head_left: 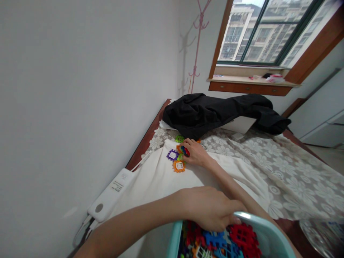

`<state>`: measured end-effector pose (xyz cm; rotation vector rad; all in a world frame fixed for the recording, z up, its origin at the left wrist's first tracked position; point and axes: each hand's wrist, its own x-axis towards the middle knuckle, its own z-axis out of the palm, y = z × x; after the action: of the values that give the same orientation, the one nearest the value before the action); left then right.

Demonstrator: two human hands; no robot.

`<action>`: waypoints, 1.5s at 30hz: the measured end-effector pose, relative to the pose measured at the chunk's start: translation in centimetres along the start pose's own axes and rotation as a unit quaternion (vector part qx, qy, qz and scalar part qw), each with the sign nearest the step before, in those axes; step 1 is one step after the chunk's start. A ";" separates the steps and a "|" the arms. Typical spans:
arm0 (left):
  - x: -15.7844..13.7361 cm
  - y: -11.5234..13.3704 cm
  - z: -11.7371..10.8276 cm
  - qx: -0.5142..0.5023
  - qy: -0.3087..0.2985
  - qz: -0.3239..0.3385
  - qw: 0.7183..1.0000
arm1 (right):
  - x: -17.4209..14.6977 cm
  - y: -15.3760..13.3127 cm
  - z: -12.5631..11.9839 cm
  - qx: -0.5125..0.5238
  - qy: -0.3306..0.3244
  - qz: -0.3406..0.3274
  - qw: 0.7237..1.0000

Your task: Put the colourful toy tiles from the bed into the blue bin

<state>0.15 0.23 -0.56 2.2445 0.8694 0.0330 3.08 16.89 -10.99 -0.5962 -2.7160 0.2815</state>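
Brimming teal tub [176,233] of puzzle tiles [239,236]

The left hand [212,211] is laid over the rim of a light-blue basket [258,224], its fingers curled down onto the red and blue plastic building tiles [231,238] heaped inside. The right hand [196,153] is stretched forward and rested on a white cloth [158,179], fingertips closed on a multicoloured tile [184,150] beside purple [172,154] and orange tiles [178,166]. A black garment [215,111] is piled further back on the lace-covered worktop [295,172]. A white power strip [111,195] is seen near the wall.
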 end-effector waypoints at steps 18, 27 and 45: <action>-0.3 0.6 -0.6 0.017 -0.008 0.000 1.000 | 0.2 -1.6 0.0 -0.005 -0.043 0.054 0.998; -0.2 0.6 -0.6 0.017 -0.009 0.001 1.000 | 0.0 -1.6 0.0 0.007 -0.017 0.036 0.999; -0.3 0.4 -0.5 0.014 -0.008 0.004 1.000 | 0.0 -0.5 0.1 0.054 -0.011 0.044 0.997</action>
<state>0.07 0.14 0.13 2.2715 0.8569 0.0056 2.88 16.44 -10.97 -0.6861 -2.6792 0.4573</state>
